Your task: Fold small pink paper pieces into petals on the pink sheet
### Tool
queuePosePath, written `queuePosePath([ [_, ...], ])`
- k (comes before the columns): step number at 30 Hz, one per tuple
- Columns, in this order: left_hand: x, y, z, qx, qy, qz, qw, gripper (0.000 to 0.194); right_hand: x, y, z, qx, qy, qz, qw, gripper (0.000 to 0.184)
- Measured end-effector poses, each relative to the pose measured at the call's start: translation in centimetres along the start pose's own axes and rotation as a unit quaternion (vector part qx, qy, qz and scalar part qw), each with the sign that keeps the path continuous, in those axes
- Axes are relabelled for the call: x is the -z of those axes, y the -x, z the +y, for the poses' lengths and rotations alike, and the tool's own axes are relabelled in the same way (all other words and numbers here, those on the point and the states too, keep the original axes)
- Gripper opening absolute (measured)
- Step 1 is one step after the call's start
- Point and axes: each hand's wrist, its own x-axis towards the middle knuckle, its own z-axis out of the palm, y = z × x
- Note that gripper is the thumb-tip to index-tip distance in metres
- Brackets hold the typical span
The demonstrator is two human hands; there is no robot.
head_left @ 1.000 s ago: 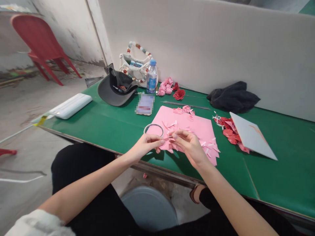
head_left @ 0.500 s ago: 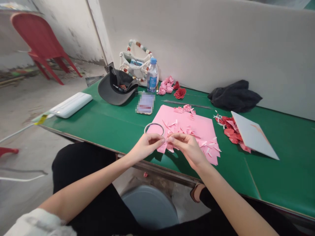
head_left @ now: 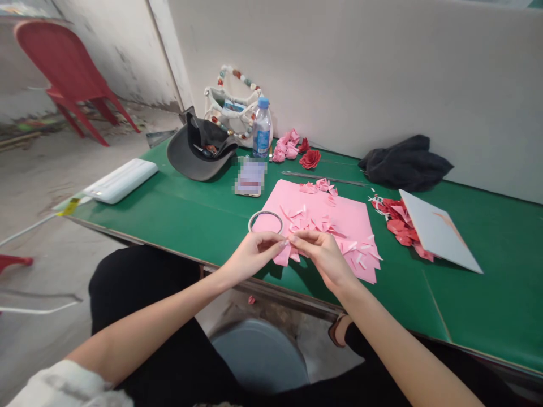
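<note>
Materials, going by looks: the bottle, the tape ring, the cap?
Water bottle: thin clear plastic, glossy; you can see through the wall around the blue label.
Tape ring: pale, smooth rim, likely plastic or cardboard; too small to settle which.
Baseball cap: grey fabric, matte; no shine on the curved brim. Cotton or synthetic, can't tell.

Behind the green desk (head_left: 190, 212) rises a plain, pale panel (head_left: 318, 73); left of the desk, a red chair (head_left: 59, 62) stands on grey, littered floor (head_left: 42, 175).
</note>
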Motion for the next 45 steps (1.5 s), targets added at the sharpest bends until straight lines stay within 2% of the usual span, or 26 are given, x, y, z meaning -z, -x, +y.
queuePosePath([
  [9, -0.3, 0.0, -0.2, -0.005, 0.028, 0.012, 1.0, 0.026, 0.0, -0.1, 0.0, 0.01, -0.016, 0.011, 1.0, 0.022],
  [20, -0.2, 0.0, -0.5, -0.004, 0.022, 0.011, 1.0, 0.024, 0.1, -0.1, -0.5, 0.027, 0.045, 0.018, 0.998, 0.024],
  [25, -0.3, 0.1, -0.3, 0.011, 0.038, 0.01, 0.999, 0.025, -0.1, 0.1, -0.4, 0.057, 0.072, 0.011, 0.996, 0.022],
  [29, -0.3, 0.1, -0.5, 0.009, 0.023, 0.023, 0.999, 0.023, -0.4, 0.3, 0.0, 0.111, 0.093, 0.013, 0.989, 0.02],
  [30, -0.4, 0.1, -0.6, 0.005, 0.016, 0.028, 0.999, 0.022, -0.5, 0.3, 0.0, 0.124, 0.087, 0.018, 0.988, 0.026],
  [33, -0.5, 0.1, -0.8, -0.002, 0.005, 0.039, 0.999, 0.022, -0.4, 0.2, 0.1, 0.13, 0.048, 0.027, 0.99, 0.074],
  [34, -0.5, 0.1, -0.8, -0.002, 0.006, 0.041, 0.999, 0.021, -0.4, 0.1, 0.2, 0.122, 0.034, 0.03, 0.991, 0.084],
  [35, -0.5, 0.1, -0.8, -0.001, 0.007, 0.044, 0.999, 0.021, -0.3, 0.1, 0.2, 0.115, 0.022, 0.036, 0.992, 0.084],
  [38, -0.6, 0.1, -0.8, 0.001, 0.011, 0.053, 0.999, 0.02, -0.1, -0.2, 0.3, 0.108, 0.015, 0.044, 0.993, 0.054],
  [41, -0.7, 0.1, -0.9, -0.006, 0.0, 0.04, 0.999, 0.023, -0.1, -0.3, 0.4, 0.115, 0.073, -0.013, 0.991, 0.026],
  [43, -0.5, 0.1, -1.0, -0.02, -0.035, 0.02, 0.999, 0.027, -0.1, -0.4, 0.4, 0.133, 0.106, -0.035, 0.985, 0.018],
  [45, -0.1, -0.1, -1.1, -0.047, -0.098, 0.011, 0.994, 0.029, 0.2, -0.5, 0.3, 0.15, 0.12, -0.019, 0.981, 0.017],
])
